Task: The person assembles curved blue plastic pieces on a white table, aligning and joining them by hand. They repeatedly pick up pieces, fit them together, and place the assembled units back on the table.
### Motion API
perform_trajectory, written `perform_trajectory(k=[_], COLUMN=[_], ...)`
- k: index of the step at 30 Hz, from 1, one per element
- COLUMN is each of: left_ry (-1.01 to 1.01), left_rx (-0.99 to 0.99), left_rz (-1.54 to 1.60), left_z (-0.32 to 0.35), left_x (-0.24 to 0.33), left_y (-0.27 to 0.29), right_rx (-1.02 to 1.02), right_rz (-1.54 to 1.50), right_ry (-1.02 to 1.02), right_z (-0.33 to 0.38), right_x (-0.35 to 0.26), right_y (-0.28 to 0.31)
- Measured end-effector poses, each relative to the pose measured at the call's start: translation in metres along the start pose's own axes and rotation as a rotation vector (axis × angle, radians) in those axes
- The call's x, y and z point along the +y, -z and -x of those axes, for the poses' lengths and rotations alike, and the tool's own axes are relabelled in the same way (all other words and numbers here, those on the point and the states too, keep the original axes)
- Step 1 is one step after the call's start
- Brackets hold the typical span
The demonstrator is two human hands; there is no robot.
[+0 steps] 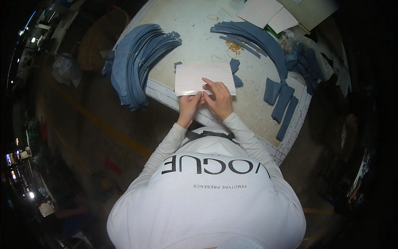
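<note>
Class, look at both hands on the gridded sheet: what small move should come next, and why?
Probably peel or lift the near edge. The left hand and right hand pinch the gridded sheet at its lower edge, fingertips together, while it lies flat on the table over blue strips.

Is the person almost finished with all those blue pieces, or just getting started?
Hard to tell, maybe midway. A neat fanned stack of blue pieces on the left looks sorted. Both hands, left hand and right hand, pinch the near edge of a white gridded sheet. Looser blue pieces and rubber bands lie on the right of the table, apparently unhandled.
</note>
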State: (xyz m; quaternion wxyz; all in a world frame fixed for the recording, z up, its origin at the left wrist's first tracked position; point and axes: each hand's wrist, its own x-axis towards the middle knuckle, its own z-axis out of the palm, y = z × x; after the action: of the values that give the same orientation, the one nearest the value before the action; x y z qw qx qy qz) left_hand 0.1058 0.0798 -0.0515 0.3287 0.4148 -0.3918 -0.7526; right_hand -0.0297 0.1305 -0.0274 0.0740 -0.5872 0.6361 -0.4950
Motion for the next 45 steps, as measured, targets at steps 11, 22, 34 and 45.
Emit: perform_trajectory(k=[11,22,34,45], left_ry=[-0.112,-0.213,-0.137,-0.104], left_rx=[-0.006,-0.001,-0.065,-0.045], left_rz=[-0.072,-0.187,-0.107,-0.047], left_z=[-0.001,-0.003,-0.006,-0.002], left_x=[0.001,-0.003,-0.007,0.001], left_y=[-0.002,-0.001,0.005,-0.001], right_rx=[0.015,0.005,-0.021,-0.009], right_rz=[0.050,0.074,-0.222,-0.291], right_ry=[0.010,0.041,-0.027,-0.104], right_z=[0.000,0.002,0.000,-0.003], right_x=[-0.005,-0.005,-0.010,-0.012], right_y=[0.002,0.002,-0.005,-0.002])
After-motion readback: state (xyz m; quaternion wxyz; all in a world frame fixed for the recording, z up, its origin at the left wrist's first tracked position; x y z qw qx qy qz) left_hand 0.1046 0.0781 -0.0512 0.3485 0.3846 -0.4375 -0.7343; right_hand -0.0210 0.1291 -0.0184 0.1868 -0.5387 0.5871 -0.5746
